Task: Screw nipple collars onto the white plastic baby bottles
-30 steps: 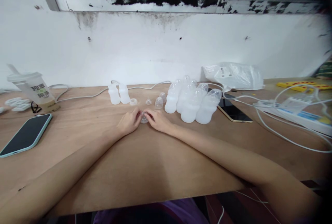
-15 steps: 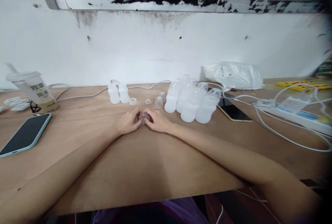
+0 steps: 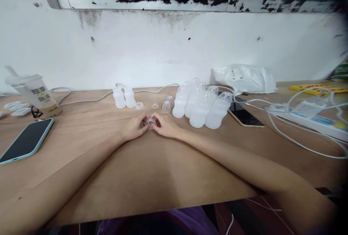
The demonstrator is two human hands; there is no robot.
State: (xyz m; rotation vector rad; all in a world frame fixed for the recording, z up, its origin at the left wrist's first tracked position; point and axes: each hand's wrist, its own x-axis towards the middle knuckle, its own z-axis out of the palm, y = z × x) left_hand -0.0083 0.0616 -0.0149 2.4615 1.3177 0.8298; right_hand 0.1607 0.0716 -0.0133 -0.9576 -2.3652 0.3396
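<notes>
Between my two hands is a small clear piece point(image 3: 150, 122), held low over the wooden table point(image 3: 146, 177). My left hand point(image 3: 136, 127) closes on its left side, and my right hand point(image 3: 163, 124) grips it from the right. Just behind the hands stand a white ring point(image 3: 139, 106), a small clear nipple point(image 3: 155, 106) and two clear domed caps point(image 3: 166, 106). Two uncapped white bottles point(image 3: 119, 99) are at the back left. Several capped bottles point(image 3: 198, 110) stand grouped to the right of my right hand.
A drink cup point(image 3: 38, 95) and a phone point(image 3: 25, 142) lie to the left. On the right are another phone point(image 3: 246, 114), a plastic bag point(image 3: 246, 79), a power strip point(image 3: 307, 115) and looping white cables. A wall rises behind the table.
Both hands stay in nearly the same place around the clear piece. Its rounded top shows a little more clearly between the fingers now.
</notes>
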